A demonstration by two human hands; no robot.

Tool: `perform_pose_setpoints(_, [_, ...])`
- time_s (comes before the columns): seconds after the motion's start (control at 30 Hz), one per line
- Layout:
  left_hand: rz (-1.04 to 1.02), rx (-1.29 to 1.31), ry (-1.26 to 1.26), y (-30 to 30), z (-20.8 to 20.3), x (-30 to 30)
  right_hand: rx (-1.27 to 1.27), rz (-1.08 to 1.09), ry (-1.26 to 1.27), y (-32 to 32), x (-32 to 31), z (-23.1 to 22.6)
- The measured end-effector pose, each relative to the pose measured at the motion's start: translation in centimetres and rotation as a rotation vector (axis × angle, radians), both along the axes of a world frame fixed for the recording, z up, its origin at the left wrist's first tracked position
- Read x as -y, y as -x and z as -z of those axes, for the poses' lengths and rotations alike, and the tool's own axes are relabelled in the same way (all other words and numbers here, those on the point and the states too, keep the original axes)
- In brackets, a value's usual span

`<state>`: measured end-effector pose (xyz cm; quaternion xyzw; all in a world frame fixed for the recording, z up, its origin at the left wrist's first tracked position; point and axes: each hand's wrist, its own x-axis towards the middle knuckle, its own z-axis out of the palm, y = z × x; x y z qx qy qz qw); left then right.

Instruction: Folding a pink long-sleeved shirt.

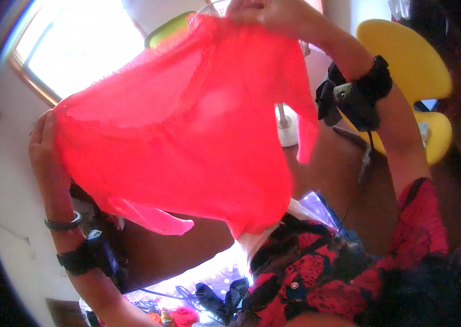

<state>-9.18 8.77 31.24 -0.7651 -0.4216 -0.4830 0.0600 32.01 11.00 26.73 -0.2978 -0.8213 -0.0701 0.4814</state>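
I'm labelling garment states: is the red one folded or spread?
Spread: left hand and right hand hold the red garment stretched between them.

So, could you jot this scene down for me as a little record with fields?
Main item: bright red garment, spread out in the air, two narrow sleeve-like parts showing
Left fingers: gripping its left edge
Right fingers: gripping its upper edge
Worn on the left: dark bracelet, black strap
Worn on the right: black band
Background: bright window at left, yellow chair at right
Lower edge: red bundle, too blurred to identify
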Motion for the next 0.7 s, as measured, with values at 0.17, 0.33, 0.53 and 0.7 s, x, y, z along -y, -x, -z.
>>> perform_pose_setpoints(0.17, [0.133,0.202,0.128,-1.5,0.5,0.5,-0.252,0.014,0.065,-0.4,1.3,-1.7])
perform_pose_setpoints(0.33, [0.166,0.377,0.267,-1.1,1.4,-1.3,-0.068,0.218,-0.079,-1.8,2.2,-1.9])
perform_pose_setpoints(0.53, [0.078,0.324,0.111,-1.3,0.9,-0.6,-0.028,0.116,-0.213,-1.2,-0.1,-2.6])
perform_pose_setpoints(0.7, [0.091,0.162,0.085,-0.9,0.5,0.0,-0.047,-0.058,-0.185,0.3,-0.6,-2.5])
